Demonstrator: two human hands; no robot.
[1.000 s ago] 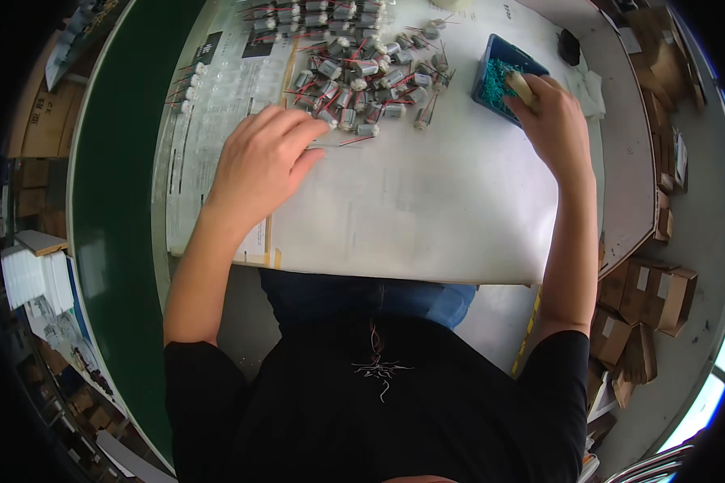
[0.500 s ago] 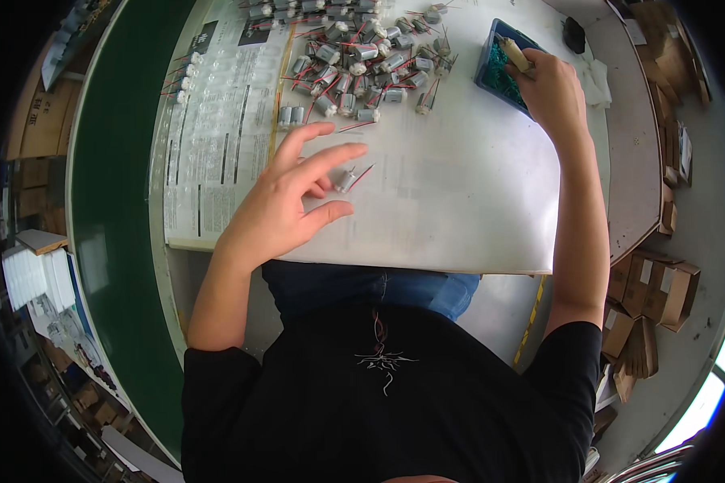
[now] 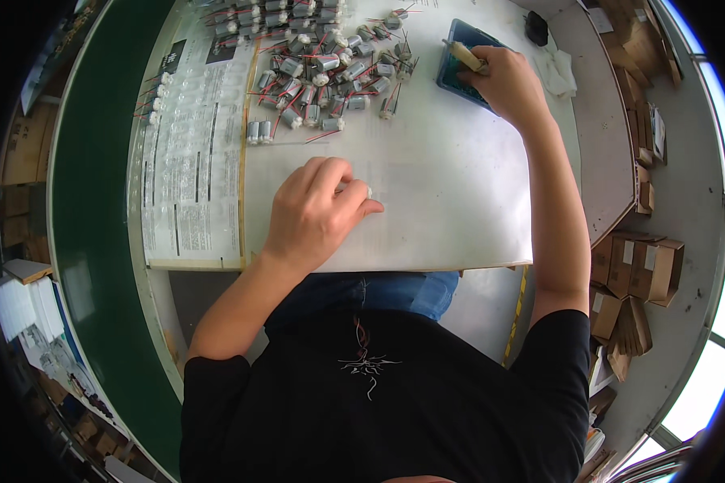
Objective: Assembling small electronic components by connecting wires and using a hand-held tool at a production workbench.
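Note:
My left hand is closed above the near middle of the table, its fingers curled round a small motor. Only a pale end of that motor shows past the fingertips. At the far right my right hand grips a tool with a cream-coloured handle; its kind is not clear. The tool is held over a blue plastic tray that has small green pieces in it. Beyond my left hand lies a loose heap of small grey motors with red and dark wires.
Printed sheets under a clear cover line the table's left side, with a few motors on them. A black object and white tissue lie beyond the tray. Cardboard boxes stand off the table's right side.
My left hand has closed its spread fingers round the motor that lay beside it on the table. My right hand still holds the tool at the tray. The whole view has shifted slightly.

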